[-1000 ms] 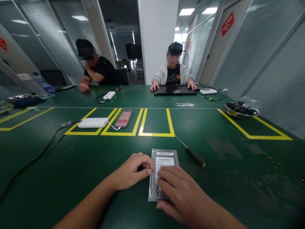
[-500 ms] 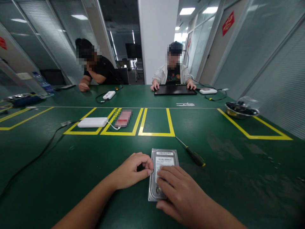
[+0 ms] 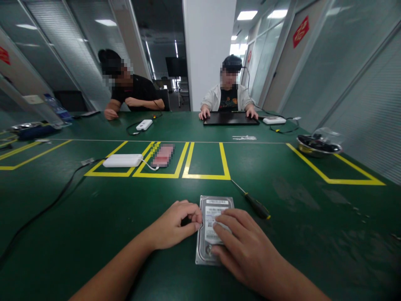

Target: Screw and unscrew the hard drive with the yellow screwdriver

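A silver hard drive (image 3: 208,244) with a white printed label lies flat on the green table in front of me. At its left edge, my left hand (image 3: 177,223) is closed, thumb and curled fingertips against the side of the drive. My right hand (image 3: 247,242) lies over the right half of the drive, covering part of the label. Its fingers are bent and close together, with a pale grey patch beneath them that I cannot make out. Beyond the drive to the right lies a screwdriver (image 3: 257,205) with a dark and yellow handle, touched by neither hand.
Yellow tape frames (image 3: 206,176) mark the table (image 3: 150,276). A white power bank (image 3: 123,160) is cabled to a pixelated pink phone (image 3: 163,155). At the right stands a bowl (image 3: 318,148) of dark items. Two people sit opposite, one holding a black panel (image 3: 231,118).
My right hand has shifted slightly right over the drive, uncovering more of the label, and its thumb has drawn in. My left hand stays put. The person at left has lowered an arm.
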The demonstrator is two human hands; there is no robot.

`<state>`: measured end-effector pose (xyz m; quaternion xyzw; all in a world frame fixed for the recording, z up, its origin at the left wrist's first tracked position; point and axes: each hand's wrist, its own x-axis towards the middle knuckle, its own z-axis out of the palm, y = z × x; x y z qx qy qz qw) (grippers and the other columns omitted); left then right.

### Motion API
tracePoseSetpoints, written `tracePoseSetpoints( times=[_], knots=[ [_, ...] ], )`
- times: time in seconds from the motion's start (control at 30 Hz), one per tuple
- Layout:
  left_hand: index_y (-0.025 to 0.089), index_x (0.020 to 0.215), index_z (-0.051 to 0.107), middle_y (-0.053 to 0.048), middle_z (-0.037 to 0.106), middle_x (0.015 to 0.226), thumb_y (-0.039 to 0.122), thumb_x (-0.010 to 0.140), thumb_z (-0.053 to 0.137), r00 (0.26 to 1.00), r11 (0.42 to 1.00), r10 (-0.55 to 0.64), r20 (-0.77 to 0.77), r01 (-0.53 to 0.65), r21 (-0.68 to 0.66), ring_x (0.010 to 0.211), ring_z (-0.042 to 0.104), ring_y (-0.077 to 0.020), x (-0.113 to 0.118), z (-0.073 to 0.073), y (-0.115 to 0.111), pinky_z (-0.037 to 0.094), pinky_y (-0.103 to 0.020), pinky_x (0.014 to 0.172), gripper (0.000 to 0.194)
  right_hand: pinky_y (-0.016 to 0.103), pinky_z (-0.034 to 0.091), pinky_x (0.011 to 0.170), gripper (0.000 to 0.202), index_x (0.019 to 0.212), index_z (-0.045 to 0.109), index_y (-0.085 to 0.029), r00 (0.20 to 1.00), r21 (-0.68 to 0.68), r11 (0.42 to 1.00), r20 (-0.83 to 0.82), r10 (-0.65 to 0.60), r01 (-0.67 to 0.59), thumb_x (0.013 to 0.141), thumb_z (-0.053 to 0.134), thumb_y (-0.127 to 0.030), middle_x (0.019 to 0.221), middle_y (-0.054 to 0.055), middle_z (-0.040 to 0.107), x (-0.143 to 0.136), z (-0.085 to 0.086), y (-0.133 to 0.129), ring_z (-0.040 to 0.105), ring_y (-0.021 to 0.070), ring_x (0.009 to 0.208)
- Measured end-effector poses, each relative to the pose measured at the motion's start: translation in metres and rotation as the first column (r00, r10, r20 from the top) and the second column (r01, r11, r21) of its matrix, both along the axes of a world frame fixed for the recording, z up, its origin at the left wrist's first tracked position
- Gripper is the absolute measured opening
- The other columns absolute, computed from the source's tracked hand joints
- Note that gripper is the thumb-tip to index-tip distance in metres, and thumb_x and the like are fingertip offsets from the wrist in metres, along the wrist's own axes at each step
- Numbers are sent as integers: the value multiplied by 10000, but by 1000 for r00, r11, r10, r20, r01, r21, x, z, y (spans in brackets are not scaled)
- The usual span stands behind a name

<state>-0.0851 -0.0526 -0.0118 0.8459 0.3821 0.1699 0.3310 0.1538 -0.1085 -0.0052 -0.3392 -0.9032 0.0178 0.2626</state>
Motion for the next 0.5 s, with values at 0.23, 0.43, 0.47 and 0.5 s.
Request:
tracePoseSetpoints(
  times=[0.23,0.43,0.47,0.5],
  knots=[
    [220,926,612,32,616,855,222,912,565,1000,1000,-26,2,26,16,846,536,-155,0,-1,1,325,-300,824,48,466,479,941,204,1082,649,-136,1000,55,998,18,-22,21,934,523,-197,1099,89,652,-1,-6,3,530,278,1065],
    [225,920,609,41,612,859,210,923,554,999,998,-48,-11,49,29,852,533,-150,0,-1,1,312,-300,824,57,457,499,906,181,1052,656,-137,1000,99,995,19,-14,12,930,533,-190,1064,88,656,-4,-7,3,549,276,1038],
    [225,922,608,41,611,860,207,922,555,999,999,-46,-13,46,26,853,533,-150,0,-1,1,312,-300,825,55,457,499,905,184,1056,655,-136,1000,101,995,21,-14,12,931,530,-189,1063,89,656,-4,-7,3,548,276,1038],
    [225,923,606,42,609,860,205,920,556,999,999,-43,-15,43,24,855,533,-150,0,-1,1,312,-300,827,54,457,498,904,187,1060,653,-135,1000,102,995,24,-14,12,934,526,-190,1065,89,654,-4,-7,3,547,277,1039]
  ],
)
